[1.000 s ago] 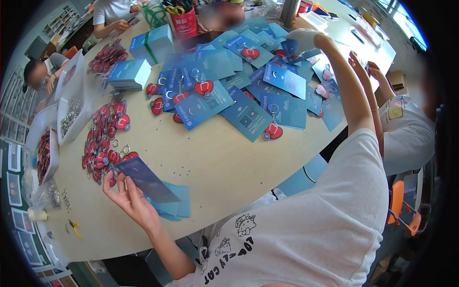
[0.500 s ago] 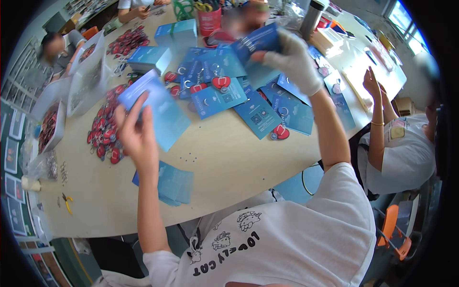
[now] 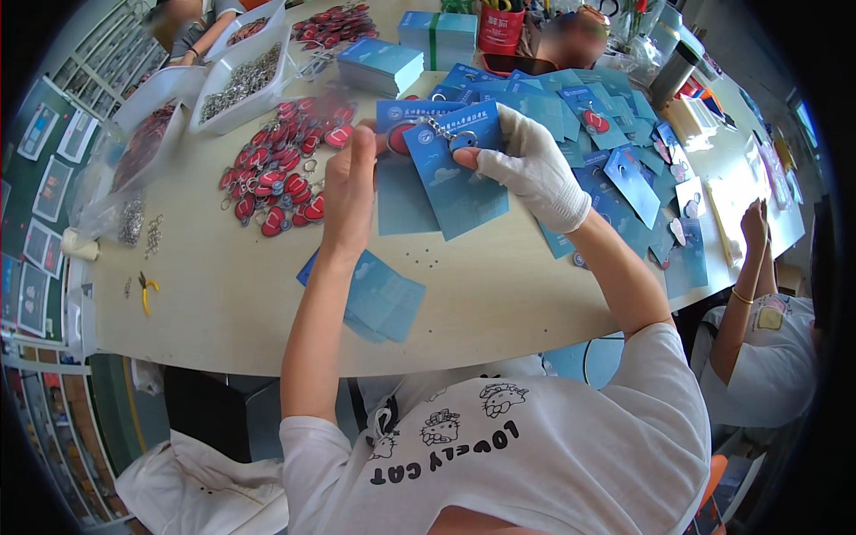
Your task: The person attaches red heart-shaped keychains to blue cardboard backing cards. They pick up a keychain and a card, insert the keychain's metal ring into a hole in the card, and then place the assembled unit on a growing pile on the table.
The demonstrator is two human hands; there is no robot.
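Observation:
My left hand (image 3: 349,192) is closed on the left edge of a blue card (image 3: 401,203), with part of a red charm (image 3: 399,139) showing by its thumb. My right hand (image 3: 542,169), in a whitish glove that leaves the thumb tip bare, grips a second blue card (image 3: 459,192). A keychain (image 3: 439,127) with a small round piece lies across that card near the right thumb. The two cards overlap above the table. Left of them lies a heap of red keychains (image 3: 276,174). Nearer me rests a small stack of blue cards (image 3: 383,294).
Many blue cards (image 3: 615,111) spread over the right side. Card stacks (image 3: 379,69) stand at the back, beside a red pen holder (image 3: 501,28). White bins (image 3: 283,69) line the left, with yellow pliers (image 3: 148,294) nearer. A co-worker's hands (image 3: 756,227) are at the right.
My hands have come together from apart, so their cards now overlap in front of me. The whole view has shifted, showing more of the table's left side.

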